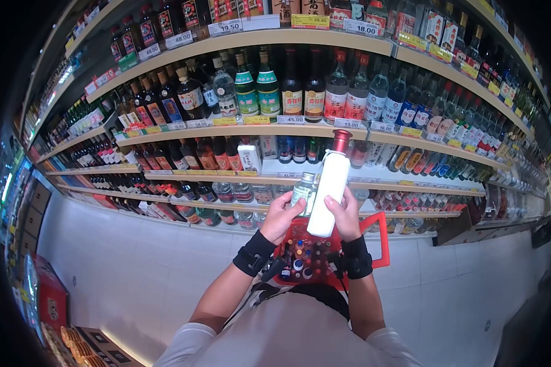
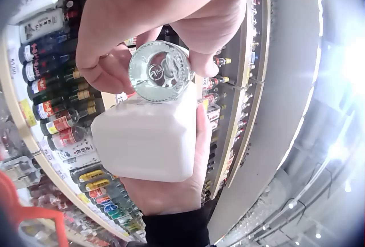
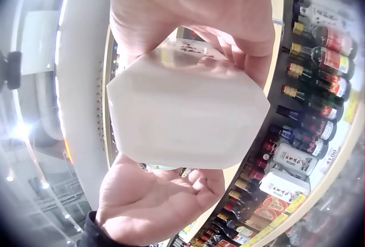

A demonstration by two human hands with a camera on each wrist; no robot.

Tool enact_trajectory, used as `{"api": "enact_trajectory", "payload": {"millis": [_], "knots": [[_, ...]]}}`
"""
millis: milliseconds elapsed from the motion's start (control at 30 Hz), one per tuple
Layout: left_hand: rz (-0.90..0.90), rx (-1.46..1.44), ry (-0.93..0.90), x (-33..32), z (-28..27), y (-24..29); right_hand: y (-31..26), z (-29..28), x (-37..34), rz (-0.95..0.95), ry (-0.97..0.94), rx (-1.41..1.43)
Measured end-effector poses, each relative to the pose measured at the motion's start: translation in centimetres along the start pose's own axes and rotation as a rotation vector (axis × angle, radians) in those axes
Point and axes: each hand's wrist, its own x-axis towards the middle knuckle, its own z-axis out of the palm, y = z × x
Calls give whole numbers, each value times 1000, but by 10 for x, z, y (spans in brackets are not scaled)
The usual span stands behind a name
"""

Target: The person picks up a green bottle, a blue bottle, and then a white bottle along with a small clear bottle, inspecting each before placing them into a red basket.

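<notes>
A tall white bottle (image 1: 329, 192) with a dark red cap leans slightly in front of the shelves, and my right hand (image 1: 345, 215) grips its lower body from the right. My left hand (image 1: 280, 215) holds a small clear glass bottle (image 1: 304, 191) with a silvery cap and a pale label. The two bottles are side by side. In the left wrist view the clear bottle's round base (image 2: 159, 73) shows between thumb and fingers, right against the white bottle (image 2: 145, 138). The white bottle's flat angular base (image 3: 188, 110) fills the middle of the right wrist view.
Below the hands stands a red shopping basket (image 1: 381, 241) holding many small capped bottles. Curved shelves (image 1: 251, 129) packed with liquor bottles and price tags span the front. Pale floor tiles (image 1: 147, 257) lie beneath; a red box (image 1: 52, 293) is at the lower left.
</notes>
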Motion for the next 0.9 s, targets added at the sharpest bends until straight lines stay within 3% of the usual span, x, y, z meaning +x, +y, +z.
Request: {"api": "enact_trajectory", "payload": {"millis": [367,667,767,900], "knots": [[246,321,217,-8,26,-5,10,-6,-9,21,60,41],[274,416,309,-10,31,-9,8,-5,-11,33,72,46],[357,492,316,-5,23,-21,9,-6,-13,33,66,45],[311,487,327,-6,23,-24,4,-3,-17,33,90,15]]}}
